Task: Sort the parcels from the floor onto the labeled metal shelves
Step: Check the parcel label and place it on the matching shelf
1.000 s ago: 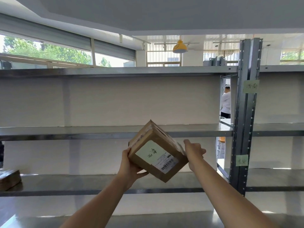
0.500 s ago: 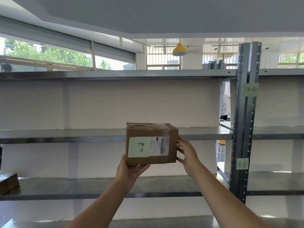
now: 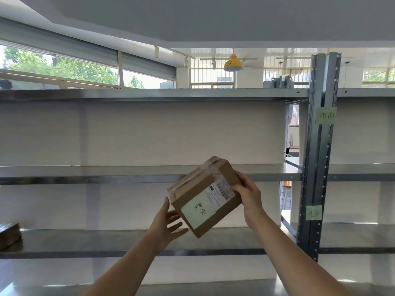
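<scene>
1. Head view, box. You hold the box in the air, tilted with one corner down. It hangs in front of the bay between the middle shelf and the lower shelf, toward their right end, and rests on neither.
2. Head view, right hand. Your right hand clamps the box's right corner. The thumb lies on the front face beside the barcode sticker; the fingers are hidden behind.
3. Head view, left hand. Your left hand is spread with straight fingers at the box's lower left edge. You cannot tell whether it touches.
4. Head view, box face. A green slip with handwritten characters sits below the barcode sticker. Clear tape crosses the upper face.
5. Head view, post. The post stands right of the box. Its upper note sits between the top shelf and the middle shelf. Its lower note sits between the middle and lower shelves.
6. Head view, second parcel. A brown parcel lies at the left end of the lower shelf, cut by the frame edge.
7. Head view, background. A yellow lamp hangs above the top shelf.
</scene>
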A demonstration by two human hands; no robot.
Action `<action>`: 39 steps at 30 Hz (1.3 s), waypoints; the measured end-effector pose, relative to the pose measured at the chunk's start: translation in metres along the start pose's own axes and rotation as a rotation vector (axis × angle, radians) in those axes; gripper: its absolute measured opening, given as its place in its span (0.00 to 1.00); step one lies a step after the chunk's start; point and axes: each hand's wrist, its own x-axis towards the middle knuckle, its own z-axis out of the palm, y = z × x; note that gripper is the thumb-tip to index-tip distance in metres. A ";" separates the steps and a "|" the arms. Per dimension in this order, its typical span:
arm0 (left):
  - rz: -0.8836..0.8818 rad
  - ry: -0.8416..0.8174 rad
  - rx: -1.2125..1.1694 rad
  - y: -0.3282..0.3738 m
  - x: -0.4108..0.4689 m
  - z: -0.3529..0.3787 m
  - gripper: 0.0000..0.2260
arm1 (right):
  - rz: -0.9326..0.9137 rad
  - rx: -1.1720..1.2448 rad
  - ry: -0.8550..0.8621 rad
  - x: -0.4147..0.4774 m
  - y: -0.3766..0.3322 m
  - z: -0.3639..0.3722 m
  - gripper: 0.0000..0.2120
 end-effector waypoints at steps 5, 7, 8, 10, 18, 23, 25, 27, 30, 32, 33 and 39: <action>-0.028 -0.112 -0.004 0.000 0.004 0.002 0.31 | -0.029 -0.119 -0.141 0.002 -0.003 0.000 0.20; -0.017 -0.076 -0.015 -0.005 0.006 0.006 0.25 | -0.054 -0.144 -0.159 0.005 -0.002 0.006 0.22; -0.012 -0.067 -0.034 -0.007 0.007 0.008 0.24 | -0.072 -0.163 -0.145 0.007 -0.001 0.009 0.23; -0.001 -0.060 -0.081 -0.012 0.010 0.012 0.24 | -0.088 -0.201 -0.105 0.011 0.000 0.013 0.26; 0.116 -0.151 -0.209 -0.017 0.016 0.024 0.22 | -0.001 0.258 -0.024 0.013 0.017 0.021 0.42; 0.143 -0.127 -0.235 -0.012 0.016 0.028 0.24 | -0.056 0.078 -0.058 0.005 0.022 0.032 0.14; 0.196 -0.116 -0.206 -0.008 0.011 0.028 0.20 | -0.059 0.003 -0.104 0.001 0.024 0.043 0.16; 0.239 -0.069 -0.127 -0.002 0.007 0.023 0.16 | -0.042 -0.039 -0.129 0.001 0.028 0.051 0.16; 0.270 0.053 0.072 0.010 0.008 0.002 0.12 | -0.028 -0.087 -0.169 0.005 0.037 0.058 0.17; 0.336 0.116 0.174 0.017 0.010 -0.017 0.13 | -0.021 -0.098 -0.221 0.006 0.045 0.066 0.18; 0.388 0.124 0.183 0.022 0.011 -0.028 0.14 | -0.010 -0.095 -0.251 0.006 0.050 0.072 0.19; 0.505 0.082 0.029 0.052 -0.006 -0.089 0.18 | 0.110 0.016 -0.498 0.002 0.076 0.124 0.21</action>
